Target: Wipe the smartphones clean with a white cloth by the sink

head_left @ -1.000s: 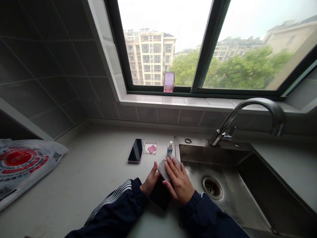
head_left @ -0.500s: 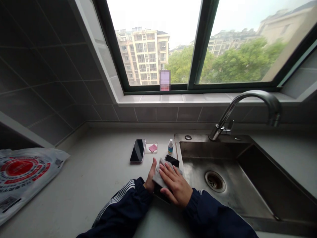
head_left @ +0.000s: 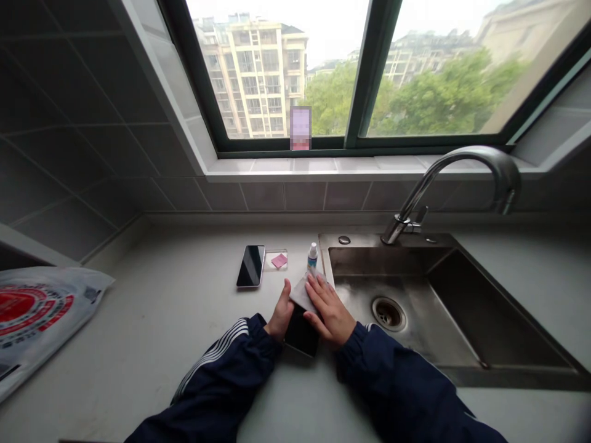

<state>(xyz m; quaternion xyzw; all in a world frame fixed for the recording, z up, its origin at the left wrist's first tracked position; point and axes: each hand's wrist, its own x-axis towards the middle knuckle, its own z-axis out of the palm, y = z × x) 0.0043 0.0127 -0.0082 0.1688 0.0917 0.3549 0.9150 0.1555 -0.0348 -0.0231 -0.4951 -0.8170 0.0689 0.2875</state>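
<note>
A black phone-like device [head_left: 302, 332] lies under my hands beside the sink. My left hand [head_left: 280, 312] grips its left edge, thumb pointing up. My right hand [head_left: 333, 312] lies over a light grey cloth [head_left: 302, 296], pressing it on the upper part of the device, fingers stretched over it. Just beyond the cloth stands a small white-capped bottle [head_left: 313, 255]. Another phone [head_left: 252, 266] lies screen up to the left, next to a clear case [head_left: 268, 263] with a pink piece [head_left: 279, 261] on it.
The steel sink [head_left: 443, 363] is on the right, with a curved faucet [head_left: 401, 224] behind it. A white plastic bag with red print [head_left: 50, 320] lies at the far left. Behind the counter [head_left: 184, 277] are a tiled wall and a window.
My right hand and the cloth have slid up toward the device's far end, uncovering its lower part. The whole view has shifted slightly.
</note>
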